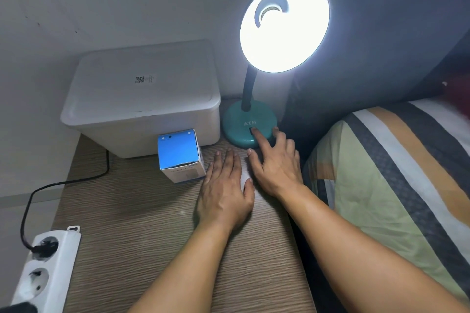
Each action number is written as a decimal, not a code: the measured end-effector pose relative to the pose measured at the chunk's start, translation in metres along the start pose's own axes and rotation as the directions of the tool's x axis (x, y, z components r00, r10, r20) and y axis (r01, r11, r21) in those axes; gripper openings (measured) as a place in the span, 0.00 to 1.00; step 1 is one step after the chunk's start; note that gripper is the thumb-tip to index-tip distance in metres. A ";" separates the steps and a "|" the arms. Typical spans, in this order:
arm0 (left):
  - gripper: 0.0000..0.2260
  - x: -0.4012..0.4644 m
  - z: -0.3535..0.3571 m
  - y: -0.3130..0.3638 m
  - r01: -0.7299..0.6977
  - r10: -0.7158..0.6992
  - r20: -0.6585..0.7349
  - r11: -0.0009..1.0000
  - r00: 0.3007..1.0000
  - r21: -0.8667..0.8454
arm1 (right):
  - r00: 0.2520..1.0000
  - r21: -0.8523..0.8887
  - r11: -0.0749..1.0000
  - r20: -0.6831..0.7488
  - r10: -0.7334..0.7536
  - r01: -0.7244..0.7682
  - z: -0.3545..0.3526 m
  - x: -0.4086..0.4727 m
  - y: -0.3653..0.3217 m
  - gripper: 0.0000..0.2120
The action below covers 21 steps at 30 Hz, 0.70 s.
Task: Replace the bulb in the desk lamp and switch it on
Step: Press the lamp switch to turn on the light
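Observation:
The desk lamp stands at the back of the wooden table (142,211), its shade (284,25) glowing bright white; the bulb is lost in the glare. Its teal round base (239,127) carries a dark switch. My right hand (277,165) rests at the base's front edge, index finger stretched out onto the switch, other fingers spread and holding nothing. My left hand (226,185) lies flat on the table just left of it, palm down, fingers apart, empty. A blue-topped bulb box (180,157) stands upright beside my left hand.
A white lidded plastic bin (142,99) sits at the back left, touching the bulb box. A white power strip (43,269) with a black plug and cord (63,183) lies at the front left corner. A striped pillow (396,173) borders the table's right side.

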<state>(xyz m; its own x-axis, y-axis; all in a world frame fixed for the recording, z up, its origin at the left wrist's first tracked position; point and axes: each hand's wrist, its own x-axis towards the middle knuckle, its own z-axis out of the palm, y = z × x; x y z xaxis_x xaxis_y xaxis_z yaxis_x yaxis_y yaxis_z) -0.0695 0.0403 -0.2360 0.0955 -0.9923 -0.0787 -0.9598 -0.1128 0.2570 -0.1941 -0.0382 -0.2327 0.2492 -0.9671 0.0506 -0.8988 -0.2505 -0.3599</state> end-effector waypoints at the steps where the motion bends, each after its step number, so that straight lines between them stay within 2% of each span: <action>1: 0.32 0.000 0.000 0.000 0.000 0.000 0.000 1.000 1.000 0.003 | 1.000 0.003 1.000 -0.005 0.002 -0.002 0.000 0.000 -0.001 0.27; 9: 0.34 0.002 0.001 -0.002 -0.002 0.002 0.008 1.000 1.000 -0.004 | 1.000 -0.035 0.999 -0.009 0.028 -0.028 -0.001 0.006 -0.005 0.25; 15: 0.31 0.000 0.005 -0.005 -0.035 0.034 -0.043 0.999 0.998 -0.018 | 0.998 -0.047 0.998 -0.056 0.041 -0.043 -0.001 0.011 -0.008 0.26; 21: 0.32 0.000 0.005 -0.005 -0.044 0.045 -0.048 0.999 0.998 0.007 | 0.999 -0.033 0.999 -0.034 0.025 -0.026 0.002 0.003 -0.006 0.28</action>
<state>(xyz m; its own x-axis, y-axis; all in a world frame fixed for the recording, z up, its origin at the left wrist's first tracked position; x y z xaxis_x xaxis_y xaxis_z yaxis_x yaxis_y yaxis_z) -0.0659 0.0407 -0.2417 0.0651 -0.9977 -0.0209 -0.9650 -0.0683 0.2532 -0.1872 -0.0393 -0.2327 0.2146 -0.9739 0.0734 -0.9163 -0.2268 -0.3300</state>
